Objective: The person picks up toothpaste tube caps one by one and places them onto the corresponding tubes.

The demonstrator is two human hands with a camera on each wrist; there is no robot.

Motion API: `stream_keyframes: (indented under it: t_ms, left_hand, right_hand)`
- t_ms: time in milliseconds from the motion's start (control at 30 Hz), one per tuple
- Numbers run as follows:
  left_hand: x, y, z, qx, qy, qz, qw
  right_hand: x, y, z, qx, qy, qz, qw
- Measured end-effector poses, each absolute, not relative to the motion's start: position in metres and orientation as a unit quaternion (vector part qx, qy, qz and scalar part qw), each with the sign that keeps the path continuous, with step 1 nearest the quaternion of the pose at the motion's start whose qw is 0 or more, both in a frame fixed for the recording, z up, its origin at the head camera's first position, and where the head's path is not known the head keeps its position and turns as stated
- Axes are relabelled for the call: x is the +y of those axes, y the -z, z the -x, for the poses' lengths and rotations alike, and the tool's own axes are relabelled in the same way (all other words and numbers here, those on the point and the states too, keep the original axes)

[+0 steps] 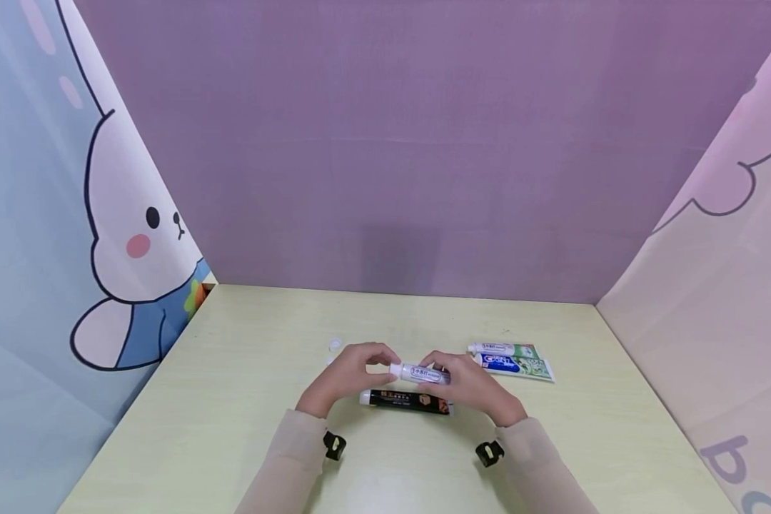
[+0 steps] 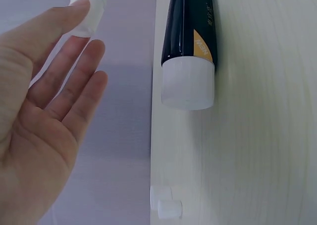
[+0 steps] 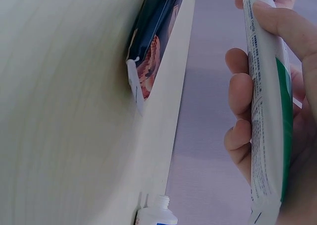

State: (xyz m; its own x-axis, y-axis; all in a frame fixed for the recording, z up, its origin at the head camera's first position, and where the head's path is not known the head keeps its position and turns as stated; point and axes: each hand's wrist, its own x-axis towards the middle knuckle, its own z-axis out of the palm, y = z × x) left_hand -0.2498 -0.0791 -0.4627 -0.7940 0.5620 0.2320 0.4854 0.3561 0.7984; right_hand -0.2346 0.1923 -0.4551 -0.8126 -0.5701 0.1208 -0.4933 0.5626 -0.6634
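A white and green toothpaste tube [image 3: 265, 101] is gripped in my right hand [image 1: 465, 383], with the fingers wrapped round its body. Its white cap [image 2: 90, 19] is pinched between thumb and fingertip of my left hand [image 1: 350, 371]; the other left fingers extend beneath it. The cap sits at the end of the tube, and whether it is loose cannot be seen. Below both hands, a black toothpaste tube [image 1: 407, 401] lies on the table with its white cap [image 2: 188, 84] on.
Right of the hands lie a blue and green toothpaste tube [image 1: 514, 366] and another white and green tube [image 1: 502, 349]. One shows a bare threaded neck [image 3: 162, 201]. Loose white caps [image 2: 170, 209] rest on the table [image 1: 263, 321] beyond the left hand. A purple cloth wall [image 1: 385, 178] stands behind.
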Motion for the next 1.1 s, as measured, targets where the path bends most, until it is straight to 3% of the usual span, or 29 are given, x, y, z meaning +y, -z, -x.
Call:
stream_keyframes:
  t_ms: [400, 1100]
  left_hand:
    - [-0.0771, 0.4620, 0.2501, 0.823, -0.464, -0.327, 0.020]
    - [-0.0747, 0.4646, 0.2511, 0.856, -0.439, -0.266, 0.061]
  right_hand:
    - [0.1907, 0.4519, 0.2335, 0.886, 0.352, 0.297, 0.052]
    - [0.1953, 0.4549, 0.2366, 0.882, 0.363, 0.297, 0.057]
